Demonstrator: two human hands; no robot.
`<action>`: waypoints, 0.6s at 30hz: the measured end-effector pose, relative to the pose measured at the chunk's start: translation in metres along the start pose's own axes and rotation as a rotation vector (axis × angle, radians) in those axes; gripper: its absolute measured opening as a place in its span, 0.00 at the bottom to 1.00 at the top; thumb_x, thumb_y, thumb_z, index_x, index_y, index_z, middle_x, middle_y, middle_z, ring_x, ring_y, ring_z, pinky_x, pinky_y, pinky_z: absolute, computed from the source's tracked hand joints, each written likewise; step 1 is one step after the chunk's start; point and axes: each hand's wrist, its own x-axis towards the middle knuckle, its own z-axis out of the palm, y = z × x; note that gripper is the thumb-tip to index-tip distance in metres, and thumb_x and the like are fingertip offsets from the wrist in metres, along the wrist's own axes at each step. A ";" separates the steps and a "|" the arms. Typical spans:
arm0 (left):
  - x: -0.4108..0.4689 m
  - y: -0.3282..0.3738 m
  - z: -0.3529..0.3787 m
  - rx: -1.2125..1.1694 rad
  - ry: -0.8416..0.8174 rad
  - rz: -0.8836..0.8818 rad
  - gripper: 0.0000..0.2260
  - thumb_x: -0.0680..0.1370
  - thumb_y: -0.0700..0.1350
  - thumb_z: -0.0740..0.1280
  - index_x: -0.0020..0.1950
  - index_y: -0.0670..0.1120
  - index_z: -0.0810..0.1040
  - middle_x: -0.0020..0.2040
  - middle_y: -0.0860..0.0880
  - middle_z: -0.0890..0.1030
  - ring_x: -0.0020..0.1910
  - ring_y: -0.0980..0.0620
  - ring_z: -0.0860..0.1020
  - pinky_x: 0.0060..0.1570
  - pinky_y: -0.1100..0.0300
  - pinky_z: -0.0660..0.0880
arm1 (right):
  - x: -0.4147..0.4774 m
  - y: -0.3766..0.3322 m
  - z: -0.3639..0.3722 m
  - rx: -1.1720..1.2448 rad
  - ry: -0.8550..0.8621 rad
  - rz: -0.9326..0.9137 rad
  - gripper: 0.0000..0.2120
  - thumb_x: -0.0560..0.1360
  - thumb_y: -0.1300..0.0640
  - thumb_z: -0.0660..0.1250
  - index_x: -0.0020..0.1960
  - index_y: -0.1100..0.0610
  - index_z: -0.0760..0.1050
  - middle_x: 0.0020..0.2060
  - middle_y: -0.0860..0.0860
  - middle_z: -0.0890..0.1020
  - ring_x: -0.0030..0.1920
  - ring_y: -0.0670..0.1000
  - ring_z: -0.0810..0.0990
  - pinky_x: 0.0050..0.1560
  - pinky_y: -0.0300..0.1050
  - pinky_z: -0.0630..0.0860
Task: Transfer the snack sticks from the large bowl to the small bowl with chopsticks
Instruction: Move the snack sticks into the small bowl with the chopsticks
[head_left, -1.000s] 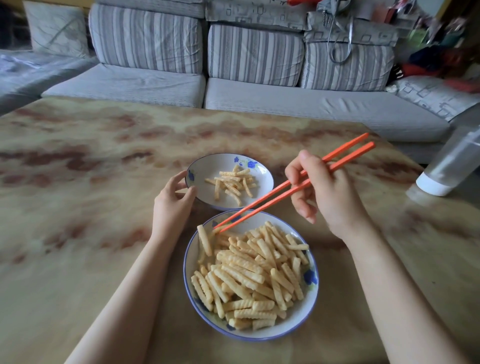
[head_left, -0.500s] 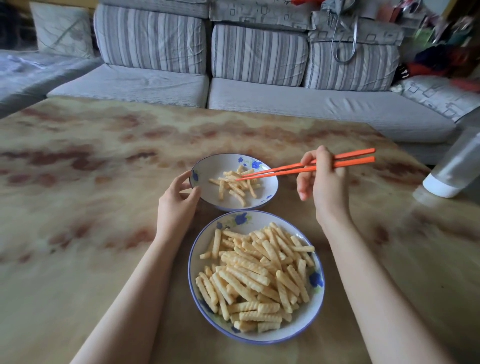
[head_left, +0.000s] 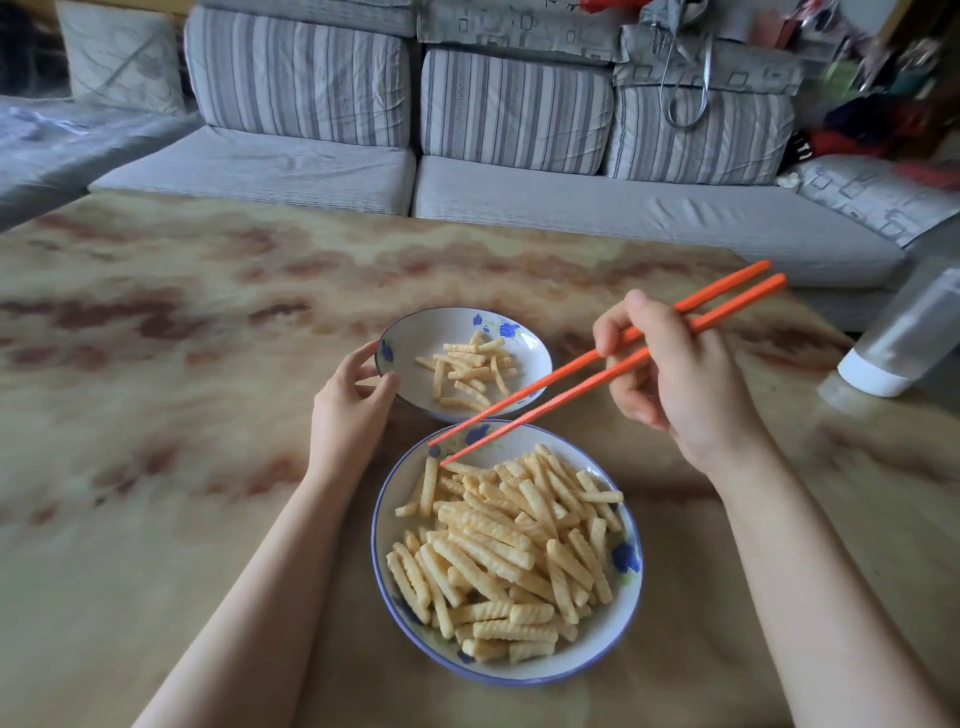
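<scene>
The large white bowl with a blue rim (head_left: 621, 631) sits near me, heaped with ridged yellow snack sticks (head_left: 511, 551). Just beyond it stands the small white bowl with blue flowers (head_left: 415, 335), holding several snack sticks (head_left: 467, 371). My left hand (head_left: 350, 410) holds the small bowl's near left rim between thumb and fingers. My right hand (head_left: 675, 384) grips a pair of orange chopsticks (head_left: 587, 369). Their tips are slightly apart and hold nothing, at the far left edge of the large bowl, right by an upright stick there.
Both bowls rest on a marbled tan and brown table (head_left: 182, 415). A clear bottle with a white cap (head_left: 904, 343) lies at the table's right edge. A grey striped sofa (head_left: 509, 140) runs along the far side.
The chopsticks swung from over the small bowl back down to the large bowl's far left edge, and their tips are empty. My left hand stayed on the small bowl.
</scene>
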 end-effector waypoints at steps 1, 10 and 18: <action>0.000 0.000 0.000 -0.001 -0.001 0.001 0.18 0.76 0.44 0.66 0.66 0.53 0.76 0.48 0.53 0.82 0.46 0.49 0.82 0.55 0.55 0.76 | -0.001 -0.001 0.002 -0.027 -0.037 -0.008 0.20 0.82 0.53 0.52 0.35 0.57 0.71 0.16 0.49 0.63 0.16 0.47 0.59 0.20 0.34 0.56; -0.001 0.002 0.000 0.008 0.008 0.007 0.18 0.76 0.43 0.66 0.66 0.53 0.76 0.44 0.59 0.80 0.38 0.55 0.81 0.49 0.58 0.76 | -0.004 0.006 0.015 -0.085 -0.185 0.035 0.20 0.82 0.51 0.52 0.36 0.57 0.72 0.18 0.50 0.65 0.19 0.48 0.61 0.23 0.41 0.57; 0.000 0.000 0.001 0.008 0.006 0.006 0.18 0.76 0.44 0.66 0.66 0.53 0.76 0.43 0.59 0.80 0.40 0.52 0.82 0.47 0.60 0.75 | -0.004 0.014 0.012 0.011 -0.106 0.041 0.20 0.79 0.49 0.52 0.33 0.57 0.69 0.16 0.52 0.66 0.16 0.50 0.62 0.20 0.38 0.58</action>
